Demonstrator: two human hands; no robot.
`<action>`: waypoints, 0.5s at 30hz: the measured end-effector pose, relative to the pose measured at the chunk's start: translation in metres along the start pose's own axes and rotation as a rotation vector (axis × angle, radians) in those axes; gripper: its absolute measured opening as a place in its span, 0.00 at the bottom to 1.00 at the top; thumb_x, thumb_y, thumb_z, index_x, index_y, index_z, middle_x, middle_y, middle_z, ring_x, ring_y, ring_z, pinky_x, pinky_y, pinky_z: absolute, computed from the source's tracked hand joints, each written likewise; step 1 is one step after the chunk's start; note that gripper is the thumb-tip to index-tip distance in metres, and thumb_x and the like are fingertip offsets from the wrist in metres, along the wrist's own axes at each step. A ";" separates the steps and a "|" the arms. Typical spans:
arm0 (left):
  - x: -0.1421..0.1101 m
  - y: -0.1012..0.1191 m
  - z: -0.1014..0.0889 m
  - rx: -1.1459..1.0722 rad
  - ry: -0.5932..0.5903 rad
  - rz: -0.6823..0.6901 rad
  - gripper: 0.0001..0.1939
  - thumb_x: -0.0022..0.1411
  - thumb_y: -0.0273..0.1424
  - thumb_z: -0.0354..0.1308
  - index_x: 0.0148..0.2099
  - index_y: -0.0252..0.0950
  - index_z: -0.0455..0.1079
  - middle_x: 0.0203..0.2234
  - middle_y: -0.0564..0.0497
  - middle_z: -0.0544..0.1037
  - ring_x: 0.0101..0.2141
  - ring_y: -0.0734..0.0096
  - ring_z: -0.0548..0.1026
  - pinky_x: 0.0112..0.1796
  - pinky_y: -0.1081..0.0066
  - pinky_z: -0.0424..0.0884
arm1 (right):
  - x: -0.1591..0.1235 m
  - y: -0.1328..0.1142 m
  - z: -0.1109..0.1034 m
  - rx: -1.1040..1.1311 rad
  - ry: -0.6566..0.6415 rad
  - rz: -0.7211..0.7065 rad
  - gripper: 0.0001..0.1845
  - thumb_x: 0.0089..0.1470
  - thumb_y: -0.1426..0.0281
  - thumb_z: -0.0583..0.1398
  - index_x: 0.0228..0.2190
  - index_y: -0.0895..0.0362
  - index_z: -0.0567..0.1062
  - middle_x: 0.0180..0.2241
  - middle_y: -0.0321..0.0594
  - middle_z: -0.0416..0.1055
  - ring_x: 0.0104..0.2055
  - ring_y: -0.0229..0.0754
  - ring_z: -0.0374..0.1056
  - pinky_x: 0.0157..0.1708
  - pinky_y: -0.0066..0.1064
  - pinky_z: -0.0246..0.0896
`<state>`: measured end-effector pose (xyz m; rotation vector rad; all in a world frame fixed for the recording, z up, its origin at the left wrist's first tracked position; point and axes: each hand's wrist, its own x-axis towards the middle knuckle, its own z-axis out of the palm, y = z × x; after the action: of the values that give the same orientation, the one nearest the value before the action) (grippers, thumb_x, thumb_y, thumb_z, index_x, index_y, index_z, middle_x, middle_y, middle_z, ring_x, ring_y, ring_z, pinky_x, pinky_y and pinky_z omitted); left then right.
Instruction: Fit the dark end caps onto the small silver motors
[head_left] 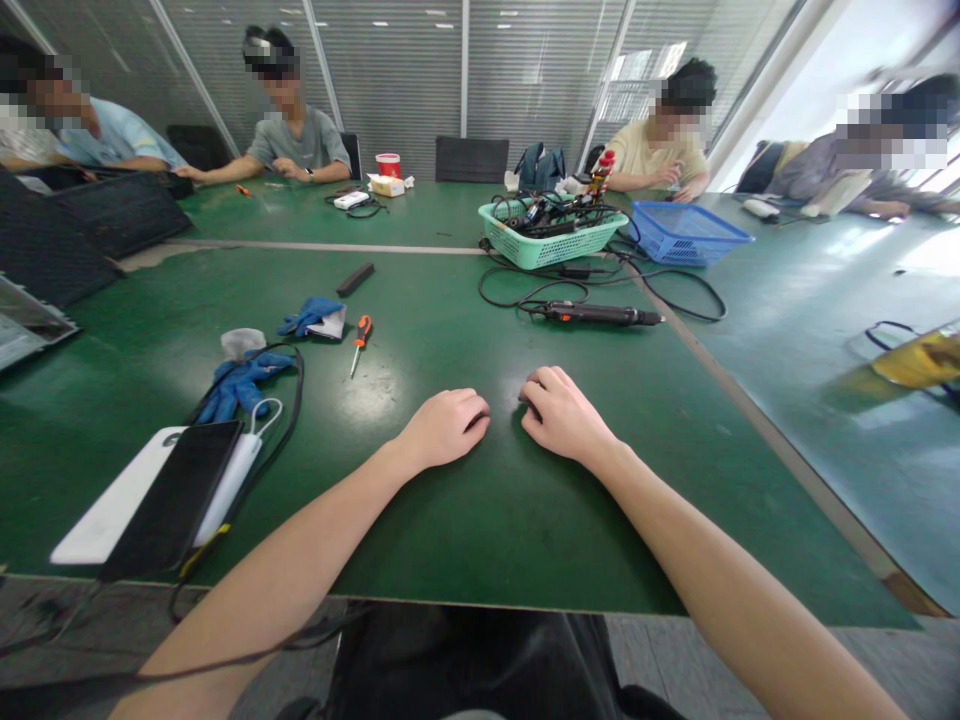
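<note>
My left hand [446, 428] rests on the green table [480, 530] with its fingers curled in and the thumb alongside them. Across a small gap, my right hand [564, 415] lies in the same loosely closed way. Nothing shows in either hand; only dark shadow lies under the curled fingers. Beyond my left hand is a screwdriver [362, 332] with an orange and black handle, its shaft pointing toward me. A black electric screwdriver [600, 314] with a cable lies past my right hand. Neither hand touches a tool.
At left lie a black phone [176, 495], a white power bank [231, 485], blue gloves [244, 385] and a dark bar [355, 279]. A green basket [551, 248] of cables and a blue basket [686, 240] stand farther back. Several people sit around the table.
</note>
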<state>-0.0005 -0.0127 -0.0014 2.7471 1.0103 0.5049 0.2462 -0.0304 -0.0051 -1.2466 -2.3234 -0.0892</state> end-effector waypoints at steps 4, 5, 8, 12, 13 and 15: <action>0.000 0.000 0.000 0.002 0.006 -0.005 0.09 0.71 0.32 0.51 0.43 0.37 0.72 0.37 0.48 0.76 0.38 0.64 0.75 0.43 0.64 0.71 | -0.001 0.000 0.001 0.032 0.021 0.020 0.10 0.52 0.78 0.58 0.36 0.55 0.73 0.41 0.48 0.67 0.45 0.53 0.63 0.47 0.45 0.66; -0.001 0.000 0.000 0.003 0.007 -0.008 0.09 0.71 0.32 0.51 0.43 0.37 0.72 0.37 0.48 0.76 0.38 0.64 0.75 0.43 0.64 0.71 | -0.001 0.000 0.002 0.047 0.029 0.025 0.10 0.52 0.78 0.59 0.37 0.55 0.73 0.41 0.48 0.67 0.45 0.53 0.63 0.47 0.46 0.66; 0.000 0.000 0.000 0.001 0.001 -0.009 0.09 0.71 0.32 0.51 0.43 0.37 0.73 0.37 0.47 0.76 0.38 0.64 0.75 0.42 0.64 0.72 | -0.001 -0.003 0.002 0.105 0.054 0.025 0.13 0.52 0.77 0.59 0.40 0.55 0.74 0.41 0.47 0.68 0.45 0.53 0.65 0.49 0.47 0.66; 0.000 0.000 -0.001 -0.001 -0.002 -0.004 0.10 0.71 0.32 0.51 0.43 0.36 0.73 0.37 0.47 0.76 0.38 0.64 0.75 0.42 0.64 0.72 | 0.000 -0.005 0.000 0.203 0.115 0.054 0.15 0.52 0.78 0.57 0.42 0.54 0.74 0.41 0.46 0.69 0.46 0.51 0.66 0.49 0.44 0.67; 0.000 0.000 -0.002 -0.001 -0.001 -0.003 0.10 0.71 0.32 0.51 0.43 0.36 0.73 0.37 0.47 0.76 0.38 0.64 0.75 0.43 0.64 0.71 | 0.001 -0.004 -0.002 0.211 0.135 0.071 0.15 0.52 0.78 0.57 0.42 0.54 0.74 0.41 0.46 0.70 0.46 0.51 0.67 0.49 0.44 0.67; 0.000 0.000 -0.001 -0.003 0.000 -0.002 0.10 0.71 0.32 0.51 0.43 0.36 0.73 0.37 0.47 0.76 0.38 0.64 0.75 0.43 0.64 0.71 | 0.000 0.000 -0.005 0.188 0.153 0.103 0.15 0.52 0.76 0.58 0.43 0.54 0.74 0.43 0.47 0.70 0.48 0.53 0.67 0.51 0.45 0.66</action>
<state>-0.0008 -0.0124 -0.0002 2.7430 1.0115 0.5052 0.2483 -0.0316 -0.0004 -1.2180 -2.0816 0.0652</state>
